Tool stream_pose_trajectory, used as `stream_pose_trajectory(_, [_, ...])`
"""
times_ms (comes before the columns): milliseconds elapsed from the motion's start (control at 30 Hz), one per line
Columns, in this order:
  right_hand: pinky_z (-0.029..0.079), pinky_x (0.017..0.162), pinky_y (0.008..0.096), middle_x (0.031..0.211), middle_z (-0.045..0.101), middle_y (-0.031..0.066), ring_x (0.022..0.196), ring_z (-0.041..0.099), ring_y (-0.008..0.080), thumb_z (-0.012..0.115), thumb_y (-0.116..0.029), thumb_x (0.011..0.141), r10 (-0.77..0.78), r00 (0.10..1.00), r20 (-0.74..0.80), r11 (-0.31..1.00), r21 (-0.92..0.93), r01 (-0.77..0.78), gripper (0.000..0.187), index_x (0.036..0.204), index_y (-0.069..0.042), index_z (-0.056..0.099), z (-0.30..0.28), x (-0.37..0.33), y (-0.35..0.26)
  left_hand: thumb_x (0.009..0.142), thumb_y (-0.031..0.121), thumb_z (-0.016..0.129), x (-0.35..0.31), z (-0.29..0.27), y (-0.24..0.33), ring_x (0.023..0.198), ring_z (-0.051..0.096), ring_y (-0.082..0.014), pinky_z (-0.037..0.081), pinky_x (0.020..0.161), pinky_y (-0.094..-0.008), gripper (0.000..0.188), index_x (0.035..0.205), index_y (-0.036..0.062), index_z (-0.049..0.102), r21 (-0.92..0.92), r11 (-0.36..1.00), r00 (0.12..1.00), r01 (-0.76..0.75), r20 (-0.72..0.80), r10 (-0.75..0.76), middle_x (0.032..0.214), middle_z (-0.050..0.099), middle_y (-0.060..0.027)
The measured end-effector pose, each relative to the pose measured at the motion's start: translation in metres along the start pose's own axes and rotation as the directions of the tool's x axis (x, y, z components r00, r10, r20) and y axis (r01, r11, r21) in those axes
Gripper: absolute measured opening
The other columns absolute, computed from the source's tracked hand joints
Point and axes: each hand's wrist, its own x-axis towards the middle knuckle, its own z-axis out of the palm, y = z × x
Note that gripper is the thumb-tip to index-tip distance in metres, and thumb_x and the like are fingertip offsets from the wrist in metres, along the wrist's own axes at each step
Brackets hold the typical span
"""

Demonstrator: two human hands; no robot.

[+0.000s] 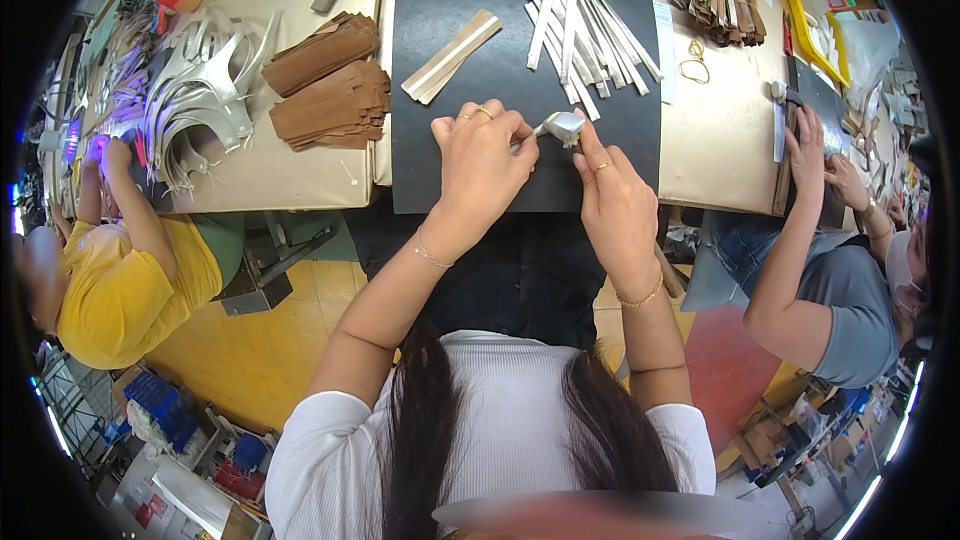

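Workbench surface: a black mat lies on a tan table, shared with co-workers at the left and right edges. Loose white strips are fanned near the mat's far right corner; a tan-and-white strip pair lies toward its far left. Brown paper stacks sit off the mat's left edge.

At the mat's near edge, the left hand and right hand both pinch one folded white strip, fingers closed narrowly on it. The work appears to be forming a fold. Recommended practice: keep both pinches close to the crease, align the strip edges before pressing, and press against the mat for a flat result.
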Motion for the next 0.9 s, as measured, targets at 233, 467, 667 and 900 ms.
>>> stream_pose_trajectory(233, [0.052, 0.058, 0.0424, 0.083, 0.060, 0.0098, 0.064, 0.064, 0.0320, 0.063, -0.015, 0.099, -0.032, 0.994, -0.107, 0.979, 0.199, 0.053, 0.049, 0.147, -0.020, 0.056, -0.003, -0.003, -0.013, 0.078, 0.016, 0.076, 0.000, 0.000, 0.001, 0.085, 0.059, -0.0214, 0.032, 0.083, -0.0387, 0.007, 0.076, 0.0103, 0.073, 0.001, 1.000, 1.000, -0.013, -0.015, 0.013, 0.077, 0.062, -0.0008])
stream_pose_trajectory(467, [0.052, 0.059, 0.0416, 0.081, 0.060, 0.0085, 0.065, 0.064, 0.0311, 0.064, -0.015, 0.098, 0.003, 0.983, -0.185, 0.982, 0.188, 0.033, 0.050, 0.147, -0.021, 0.055, 0.001, 0.007, -0.006, 0.081, 0.016, 0.076, -0.002, 0.002, -0.002, 0.085, 0.059, -0.0224, 0.033, 0.082, -0.0397, 0.007, 0.077, 0.0099, 0.074, 0.031, 0.999, 0.999, -0.043, -0.028, 0.044, 0.077, 0.062, -0.0018])
stream_pose_trajectory(667, [0.052, 0.060, 0.0436, 0.083, 0.061, 0.0102, 0.068, 0.064, 0.0336, 0.061, -0.016, 0.100, 0.023, 0.997, 0.078, 1.000, 0.013, -0.024, 0.046, 0.146, -0.021, 0.056, 0.001, 0.001, -0.013, 0.078, 0.020, 0.082, -0.005, -0.005, 0.000, 0.086, 0.058, -0.0209, 0.032, 0.082, -0.0391, 0.013, 0.086, 0.0112, 0.075, 0.119, 0.973, 0.974, -0.200, -0.085, 0.211, 0.082, 0.062, 0.0002])
stream_pose_trajectory(900, [0.051, 0.063, 0.0441, 0.086, 0.062, 0.0119, 0.072, 0.064, 0.0355, 0.060, -0.015, 0.101, 0.051, 0.993, 0.110, 0.998, 0.031, -0.054, 0.046, 0.146, -0.021, 0.056, -0.002, 0.003, -0.016, 0.074, 0.023, 0.085, -0.011, -0.012, -0.005, 0.088, 0.057, -0.0185, 0.032, 0.083, -0.0392, 0.019, 0.089, 0.0132, 0.077, 0.154, 0.955, 0.960, -0.255, -0.079, 0.269, 0.083, 0.061, 0.0033])
